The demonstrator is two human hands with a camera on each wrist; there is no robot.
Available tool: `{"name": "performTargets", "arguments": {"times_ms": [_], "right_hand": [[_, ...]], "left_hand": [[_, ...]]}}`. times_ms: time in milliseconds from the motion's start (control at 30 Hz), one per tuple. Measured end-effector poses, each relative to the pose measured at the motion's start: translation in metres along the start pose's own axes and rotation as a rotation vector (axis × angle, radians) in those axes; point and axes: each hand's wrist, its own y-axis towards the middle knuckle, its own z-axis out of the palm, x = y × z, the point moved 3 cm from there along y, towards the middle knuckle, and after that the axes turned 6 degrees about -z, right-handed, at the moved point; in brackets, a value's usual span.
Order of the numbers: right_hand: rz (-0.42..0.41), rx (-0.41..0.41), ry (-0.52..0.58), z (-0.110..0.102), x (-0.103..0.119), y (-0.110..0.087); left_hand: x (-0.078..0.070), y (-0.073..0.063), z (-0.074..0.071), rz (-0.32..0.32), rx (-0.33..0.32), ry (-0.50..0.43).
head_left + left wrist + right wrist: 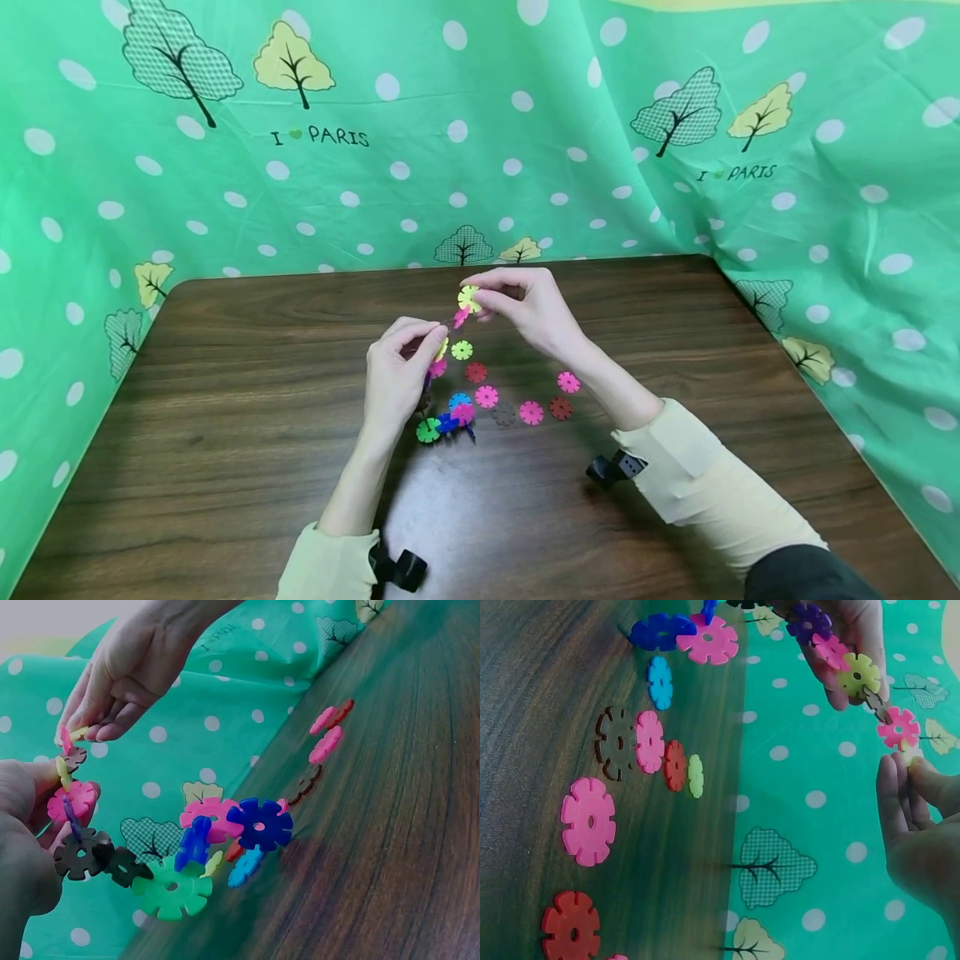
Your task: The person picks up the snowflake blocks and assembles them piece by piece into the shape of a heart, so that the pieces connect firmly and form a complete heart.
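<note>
Chain (437,368) runs through left hand (393,371), tail at 5 o'clock from it, over the table (225,417). Left pinches near the upper end; right hand (525,308), at left's 2 o'clock, pinches yellow disc (468,298) at pink disc's (461,317) edge. I'd grip close, square the slots, push straight; twisting may pop joints.

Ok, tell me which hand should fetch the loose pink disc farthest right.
Right hand, probably: it is nearer that pink disc, and the left hand pinches the chain and could support it. The right would first need to release the yellow disc at the chain's end.
</note>
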Motion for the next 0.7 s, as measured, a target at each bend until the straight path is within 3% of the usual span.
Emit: {"name": "performTargets", "arguments": {"times_ms": [700], "right_hand": [[-0.011, -0.068, 0.071, -0.0029, 0.0006, -0.0015]], "left_hand": [[0.0007, -0.0005, 0.0007, -0.021, 0.032, -0.025]]}}
